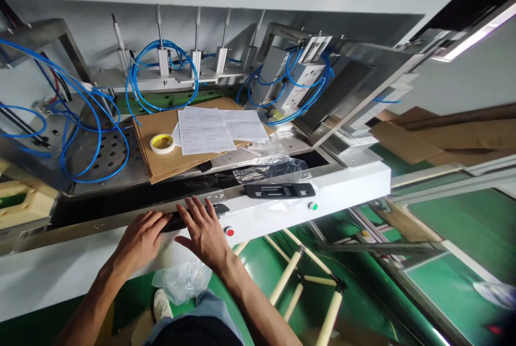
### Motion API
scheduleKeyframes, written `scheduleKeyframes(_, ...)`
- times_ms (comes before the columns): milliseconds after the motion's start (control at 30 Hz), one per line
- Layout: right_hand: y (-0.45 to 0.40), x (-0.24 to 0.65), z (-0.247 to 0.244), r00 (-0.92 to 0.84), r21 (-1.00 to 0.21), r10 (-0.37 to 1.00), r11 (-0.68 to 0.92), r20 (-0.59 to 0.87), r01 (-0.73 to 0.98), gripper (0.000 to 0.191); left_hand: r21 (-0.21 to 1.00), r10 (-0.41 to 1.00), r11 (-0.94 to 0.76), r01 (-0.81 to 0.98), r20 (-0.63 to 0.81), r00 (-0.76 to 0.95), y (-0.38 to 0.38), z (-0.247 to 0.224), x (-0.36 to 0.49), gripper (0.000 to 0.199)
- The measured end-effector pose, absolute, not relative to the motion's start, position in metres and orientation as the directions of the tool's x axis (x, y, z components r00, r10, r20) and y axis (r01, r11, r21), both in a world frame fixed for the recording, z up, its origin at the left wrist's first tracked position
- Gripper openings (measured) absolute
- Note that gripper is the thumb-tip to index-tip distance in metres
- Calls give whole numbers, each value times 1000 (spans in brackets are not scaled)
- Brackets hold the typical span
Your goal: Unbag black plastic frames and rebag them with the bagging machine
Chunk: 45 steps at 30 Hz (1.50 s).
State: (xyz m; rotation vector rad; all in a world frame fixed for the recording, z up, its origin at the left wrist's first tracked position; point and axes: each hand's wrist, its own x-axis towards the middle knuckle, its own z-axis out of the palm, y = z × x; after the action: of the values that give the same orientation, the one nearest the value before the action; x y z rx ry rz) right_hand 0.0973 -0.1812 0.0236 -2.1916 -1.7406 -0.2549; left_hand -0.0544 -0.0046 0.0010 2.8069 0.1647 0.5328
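Observation:
My left hand (141, 241) rests on the white front ledge, its fingertips at the left end of a black part (174, 222). Over the middle of that part lies my right hand (202, 228), palm down with the fingers spread. Both hands hide much of the part. A second black panel (279, 190) with slots lies farther right on the ledge, near crumpled clear plastic (270, 170). Neither hand is near this panel. The left fingers are bent and close together, and what they grip, if anything, is hidden.
Cardboard sheets (161, 166) carry papers (205, 131) and a tape roll (162, 143). Blue tubing (133, 85) loops around metal cylinders behind. A red button (229, 231) and a green button (313, 206) sit on the ledge. Below hangs a plastic bag (183, 280).

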Motion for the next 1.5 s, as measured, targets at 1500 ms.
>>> scheduleKeyframes(1500, -208, 22, -18, 784, -983, 593, -135, -182, -126, 65, 853, 490, -185, 489, -351, 798, -18, 18, -59, 51)
